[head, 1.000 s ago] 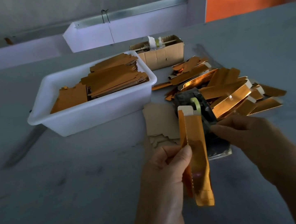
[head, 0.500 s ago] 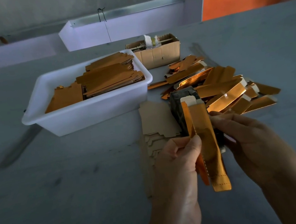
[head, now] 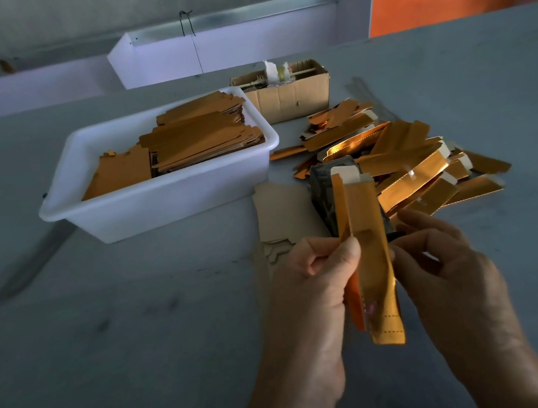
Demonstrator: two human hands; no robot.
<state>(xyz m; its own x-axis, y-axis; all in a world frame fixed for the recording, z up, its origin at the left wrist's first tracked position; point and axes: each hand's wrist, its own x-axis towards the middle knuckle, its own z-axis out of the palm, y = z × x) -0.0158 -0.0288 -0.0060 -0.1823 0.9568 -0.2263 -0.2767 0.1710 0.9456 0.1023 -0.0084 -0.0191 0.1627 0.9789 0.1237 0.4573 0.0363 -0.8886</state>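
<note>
Over the grey desk (head: 108, 344), a long gold foil-card carton (head: 372, 258) is being squared open

The desk carries a white plastic tub (head: 158, 204) stacked with flat gold blanks (head: 203, 133) and, to its right, a loose heap of shiny gold cartons (head: 409, 164); the left grip (head: 309, 287) pinches the carton's left long edge, holding it upright in the air in front of the heap; the right grip (head: 447, 269) sits curled at the right edge, though whether it nips the card I cannot tell; to do it well, I judge, squeeze both long edges inward evenly so it pops square, sparing the foil and the small white tuck flap (head: 345, 173) on top any crease.
</note>
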